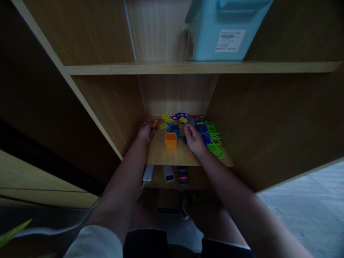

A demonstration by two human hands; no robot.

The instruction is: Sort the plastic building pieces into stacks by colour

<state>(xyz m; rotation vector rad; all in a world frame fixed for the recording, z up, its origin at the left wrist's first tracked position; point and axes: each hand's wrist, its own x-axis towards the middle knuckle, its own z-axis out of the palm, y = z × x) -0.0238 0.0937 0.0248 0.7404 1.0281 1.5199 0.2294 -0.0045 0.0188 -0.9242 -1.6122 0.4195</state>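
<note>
My left hand (146, 132) is at the left side of the shelf, its fingers closed on a small orange toothed plastic piece (154, 123). An open box built of orange interlocking pieces (171, 142) stands upright between my hands, touched by neither. To its right, my right hand (192, 139) has its thumb and fingers pinched together. At those fingertips is a yellow toothed piece (181, 129); I cannot tell whether it is held. Blue pieces (173, 129) lie behind the box, and loose yellow gear-shaped pieces (163, 125) lie near my left hand.
Green pieces (213, 134) and dark blue pieces (205, 138) spread along the shelf's right side, purple ones (180, 116) at the back. A light blue bin (220, 32) stands on the upper shelf (161, 68). Below are a white power bank (168, 173) and a phone (183, 175).
</note>
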